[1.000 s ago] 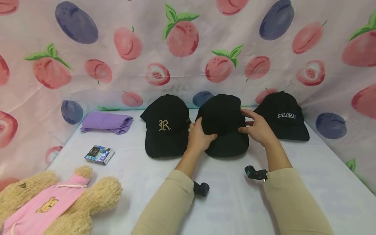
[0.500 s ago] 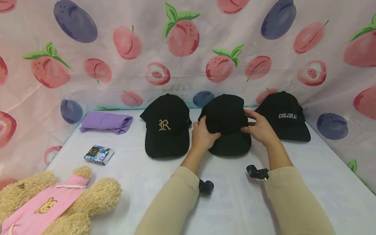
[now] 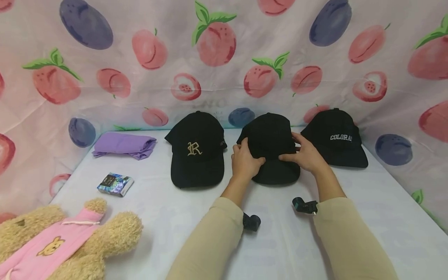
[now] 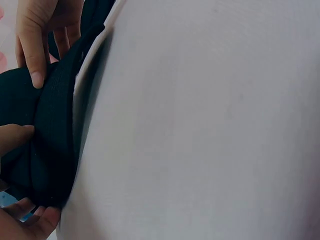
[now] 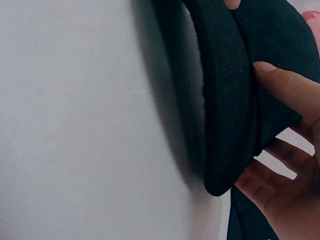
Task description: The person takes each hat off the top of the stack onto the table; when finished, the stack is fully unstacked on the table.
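A plain black baseball cap stands in the middle of a row of caps, its brim towards me. My left hand grips its left side, with the thumb at the seam where crown meets brim. On the opposite side my right hand holds it, thumb pressed on the same seam and fingers behind the edge. The brim rises off the white surface with a shadow under it in the right wrist view. In the left wrist view, both thumbs lie on the cap. The cap's back is hidden.
A black cap with a gold R stands to the left, and one lettered COLORA to the right. Folded purple cloth, a small patterned box and a teddy bear in pink lie on the left. A fruit-print curtain hangs behind.
The middle cap has shifted slightly right, away from the R cap, with my left hand following. My right thumb has slid inward onto the cap's front.
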Tool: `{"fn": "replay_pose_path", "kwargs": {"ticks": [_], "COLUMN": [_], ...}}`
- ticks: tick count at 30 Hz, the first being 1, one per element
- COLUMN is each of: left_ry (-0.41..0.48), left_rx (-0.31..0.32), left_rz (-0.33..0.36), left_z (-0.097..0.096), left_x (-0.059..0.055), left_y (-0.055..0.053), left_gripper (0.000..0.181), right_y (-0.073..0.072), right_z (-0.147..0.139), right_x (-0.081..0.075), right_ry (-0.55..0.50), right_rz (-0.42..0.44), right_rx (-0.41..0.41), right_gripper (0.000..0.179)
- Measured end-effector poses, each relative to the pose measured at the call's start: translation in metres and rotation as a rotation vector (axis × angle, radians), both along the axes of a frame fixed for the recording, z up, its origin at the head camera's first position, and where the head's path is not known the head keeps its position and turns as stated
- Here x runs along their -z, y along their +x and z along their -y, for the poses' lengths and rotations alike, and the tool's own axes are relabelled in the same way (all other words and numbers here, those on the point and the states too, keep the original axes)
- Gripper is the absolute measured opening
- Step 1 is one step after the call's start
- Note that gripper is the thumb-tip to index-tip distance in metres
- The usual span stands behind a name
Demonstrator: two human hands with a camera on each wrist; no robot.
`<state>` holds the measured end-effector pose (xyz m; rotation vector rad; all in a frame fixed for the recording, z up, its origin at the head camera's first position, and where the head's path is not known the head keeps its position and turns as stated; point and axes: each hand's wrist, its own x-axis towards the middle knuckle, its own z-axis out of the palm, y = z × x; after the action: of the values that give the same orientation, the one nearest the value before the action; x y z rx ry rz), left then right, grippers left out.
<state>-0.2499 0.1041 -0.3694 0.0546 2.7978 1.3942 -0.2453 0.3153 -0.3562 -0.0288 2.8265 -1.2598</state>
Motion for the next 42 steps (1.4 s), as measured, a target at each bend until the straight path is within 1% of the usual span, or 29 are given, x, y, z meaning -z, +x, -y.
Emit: {"fn": "replay_pose_path", "kwargs": {"ticks": [5,8,11,15,18,22,29,33,36,39,42], "left_ry": [-0.020,-0.024,-0.023,-0.024,-0.003,0.036,0.068,0.080,0.079,0.073,0.053], "left_rx": [-0.009,-0.017,-0.020,-0.016,-0.004,0.024,0.070,0.099,0.127,0.169,0.230], "left_rz": [0.017,0.015,0.008,0.011,0.018,0.040,0.056,0.065,0.075,0.087,0.093], "left_z": [0.001,0.003,0.003,0.004,0.003,0.003,0.004,0.004,0.005,0.008,0.011], "left_x": [0.001,0.001,0.001,0.000,-0.001,-0.002,0.000,0.001,0.001,0.000,-0.001], "left_y": [-0.002,-0.004,-0.004,-0.004,-0.004,-0.004,-0.004,-0.002,0.000,0.002,0.006], "left_gripper": [0.088,0.087,0.087,0.086,0.086,0.087,0.085,0.085,0.083,0.079,0.074], "right_y": [-0.001,-0.005,-0.009,-0.014,-0.016,-0.017,-0.021,-0.020,-0.020,-0.021,-0.022], "right_z": [0.006,0.011,0.017,0.022,0.022,0.020,0.015,0.011,0.006,0.001,-0.005], "right_x": [0.003,0.006,0.010,0.013,0.015,0.015,0.018,0.017,0.015,0.014,0.014], "right_ry": [0.049,0.064,0.041,-0.005,-0.012,-0.014,0.003,0.033,0.046,0.045,0.048], "right_rz": [0.019,0.017,-0.002,-0.033,-0.049,-0.042,-0.031,-0.020,-0.008,-0.002,0.001], "right_rx": [-0.003,-0.001,-0.001,-0.001,0.029,0.072,0.103,0.129,0.128,0.126,0.132], "right_gripper": [0.109,0.113,0.120,0.123,0.122,0.121,0.121,0.124,0.126,0.127,0.127]}}
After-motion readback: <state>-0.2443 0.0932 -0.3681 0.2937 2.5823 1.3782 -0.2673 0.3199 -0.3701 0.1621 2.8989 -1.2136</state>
